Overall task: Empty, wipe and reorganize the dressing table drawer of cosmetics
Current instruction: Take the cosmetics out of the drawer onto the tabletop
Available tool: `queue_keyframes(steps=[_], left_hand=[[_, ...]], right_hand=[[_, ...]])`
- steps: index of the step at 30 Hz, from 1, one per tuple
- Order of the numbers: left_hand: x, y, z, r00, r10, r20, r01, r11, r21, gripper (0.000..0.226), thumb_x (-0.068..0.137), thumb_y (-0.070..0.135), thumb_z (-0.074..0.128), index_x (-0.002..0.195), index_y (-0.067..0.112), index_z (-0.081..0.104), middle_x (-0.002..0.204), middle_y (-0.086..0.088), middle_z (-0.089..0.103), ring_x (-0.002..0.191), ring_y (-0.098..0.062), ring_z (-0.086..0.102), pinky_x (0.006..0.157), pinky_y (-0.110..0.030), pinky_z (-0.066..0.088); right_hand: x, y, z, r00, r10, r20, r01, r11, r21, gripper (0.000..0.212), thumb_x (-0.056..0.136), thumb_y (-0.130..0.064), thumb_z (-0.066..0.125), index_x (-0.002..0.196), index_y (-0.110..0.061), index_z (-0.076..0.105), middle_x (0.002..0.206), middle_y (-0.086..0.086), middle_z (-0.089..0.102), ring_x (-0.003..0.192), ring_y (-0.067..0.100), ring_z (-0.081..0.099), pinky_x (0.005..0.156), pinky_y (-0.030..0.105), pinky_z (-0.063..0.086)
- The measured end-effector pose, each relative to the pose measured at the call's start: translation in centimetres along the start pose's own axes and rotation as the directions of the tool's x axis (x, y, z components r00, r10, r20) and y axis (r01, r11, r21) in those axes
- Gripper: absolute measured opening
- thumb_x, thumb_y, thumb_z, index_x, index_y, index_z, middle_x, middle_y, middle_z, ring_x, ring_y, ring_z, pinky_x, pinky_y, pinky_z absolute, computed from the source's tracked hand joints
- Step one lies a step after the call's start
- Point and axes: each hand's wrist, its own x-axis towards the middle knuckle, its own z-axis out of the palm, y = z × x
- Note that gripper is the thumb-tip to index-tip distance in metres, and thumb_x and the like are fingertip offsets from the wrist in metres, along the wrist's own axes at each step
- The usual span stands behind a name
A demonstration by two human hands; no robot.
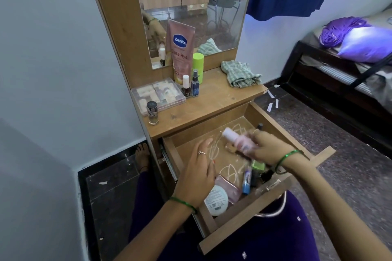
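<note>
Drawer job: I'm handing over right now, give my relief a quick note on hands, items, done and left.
Right hand holds a pink bottle above the open drawer. Left hand is open over the drawer, holding nothing.
Done: tube, clear box and small bottles stand on the tabletop.
Left: white jar, pouch, blue tube and more remain inside; wiping with the cloth, then restocking.

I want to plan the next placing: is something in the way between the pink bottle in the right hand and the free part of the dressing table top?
Nothing visible blocks it. The right hand holds the pink bottle above the open drawer; the table top between the perfume bottles and the checked cloth is bare.
</note>
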Motion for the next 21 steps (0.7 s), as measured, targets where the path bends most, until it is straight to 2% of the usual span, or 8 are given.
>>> queue_keyframes(steps=[3,5,8,11,13,16,18,21], left_hand=[[-0.5,-0.1,0.5,1.000,0.008,0.001,-0.008,0.999,0.053,0.042,0.097,0.015,0.041,0.139,0.018,0.034,0.140,0.009,0.035,0.114,-0.002,0.048,0.085,-0.003,0.034],[-0.6,-0.2,0.9,1.000,0.019,0.006,-0.020,0.993,0.116,0.040,0.097,0.017,0.041,0.137,0.017,0.038,0.139,0.006,0.041,0.110,-0.007,0.054,0.086,-0.012,0.042],[-0.7,-0.7,1.5,0.999,0.032,-0.001,-0.031,0.978,0.205,0.037,0.097,0.019,0.041,0.133,0.015,0.045,0.133,0.004,0.050,0.103,-0.010,0.059,0.083,-0.017,0.046],[-0.7,-0.9,1.7,0.999,0.040,-0.016,-0.035,0.964,0.262,0.036,0.094,0.025,0.032,0.112,0.012,0.060,0.121,0.004,0.059,0.086,-0.011,0.061,0.069,-0.013,0.039],[-0.8,-1.0,1.8,0.999,0.046,-0.017,-0.040,0.962,0.270,0.041,0.092,0.027,0.028,0.108,0.013,0.063,0.116,0.005,0.061,0.082,-0.010,0.061,0.067,-0.013,0.040],[-0.8,-1.1,1.9,0.999,0.041,-0.023,-0.033,0.967,0.253,0.031,0.093,0.022,0.038,0.113,0.015,0.060,0.111,0.006,0.062,0.083,-0.008,0.061,0.068,-0.015,0.044],[-0.8,-1.1,1.8,0.999,0.028,-0.017,-0.023,0.967,0.254,0.029,0.091,0.022,0.041,0.108,0.016,0.063,0.102,0.006,0.066,0.080,-0.006,0.063,0.066,-0.015,0.049],[-0.8,-1.1,1.7,1.000,0.025,-0.014,-0.021,0.972,0.232,0.026,0.087,0.023,0.043,0.098,0.018,0.066,0.090,0.010,0.068,0.071,-0.001,0.063,0.059,-0.011,0.049]], right_hand=[[-0.3,-1.4,-2.0,0.981,-0.059,-0.187,0.130,0.908,0.399,0.033,0.084,0.001,0.058,0.113,-0.013,0.050,0.104,0.008,0.061,0.083,0.022,0.062,0.073,0.036,0.055],[0.6,-2.4,-3.0,0.963,-0.039,-0.267,0.189,0.803,0.565,0.038,0.083,0.006,0.057,0.115,-0.011,0.047,0.109,0.011,0.059,0.085,0.021,0.061,0.074,0.038,0.054],[2.9,-4.1,-3.6,0.916,-0.039,-0.399,0.268,0.798,0.539,0.040,0.085,0.004,0.058,0.118,-0.010,0.041,0.110,0.011,0.060,0.088,0.021,0.060,0.071,0.034,0.055],[6.0,-5.9,-3.5,0.844,-0.041,-0.535,0.357,0.788,0.502,0.035,0.088,0.000,0.056,0.114,-0.010,0.034,0.097,0.003,0.056,0.085,0.017,0.058,0.080,0.035,0.054],[8.4,-6.8,-3.4,0.803,-0.044,-0.594,0.377,0.809,0.450,0.032,0.088,-0.004,0.056,0.107,-0.012,0.031,0.086,-0.001,0.054,0.078,0.016,0.055,0.082,0.038,0.051],[11.6,-7.4,-3.1,0.809,-0.035,-0.586,0.354,0.826,0.439,0.033,0.088,-0.010,0.057,0.098,-0.018,0.027,0.080,0.003,0.055,0.074,0.020,0.053,0.080,0.046,0.050],[13.3,-7.5,-3.0,0.809,-0.013,-0.588,0.340,0.826,0.450,0.031,0.085,-0.018,0.058,0.091,-0.027,0.029,0.082,0.007,0.056,0.070,0.020,0.052,0.076,0.048,0.049],[15.6,-7.5,-3.1,0.795,0.010,-0.606,0.352,0.806,0.475,0.029,0.075,-0.032,0.058,0.081,-0.034,0.030,0.083,0.009,0.057,0.059,0.017,0.047,0.066,0.042,0.044]])
